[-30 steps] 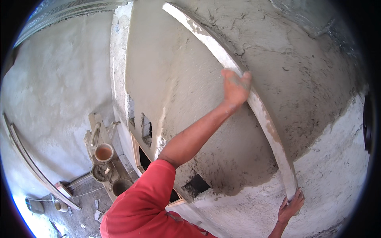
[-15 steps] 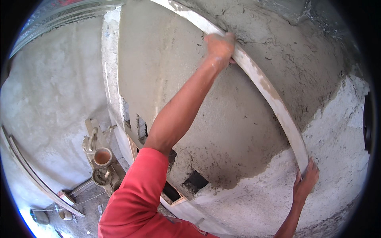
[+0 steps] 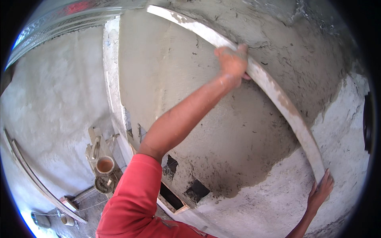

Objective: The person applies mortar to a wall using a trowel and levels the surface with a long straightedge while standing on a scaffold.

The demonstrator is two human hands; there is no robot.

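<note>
A long, pale straightedge (image 3: 278, 95), smeared with wet mortar, lies slantwise against the wall and looks bent by the lens. My left hand (image 3: 232, 62) is closed round its upper middle part, arm stretched up. At its lower right end my right hand (image 3: 321, 189) grips the edge, fingers partly hidden behind it. Fresh grey plaster (image 3: 190, 115) covers the wall to the left of and beneath the straightedge; beyond it the plaster (image 3: 301, 67) is rougher. Lower right, the wall (image 3: 258, 206) is pale and without the wet coat.
Dark square holes (image 3: 197, 191) and a wood-framed opening (image 3: 171, 198) break the lower wall. Lower left, an orange-lined bucket (image 3: 105, 164) and a mortar bucket (image 3: 104, 183) stand by boards. Long strips (image 3: 37, 174) lean against the left wall. A pale column edge (image 3: 112, 67) runs upright.
Both hands have moved the straightedge to the right and somewhat down across the wall. Its upper left end has come into view.
</note>
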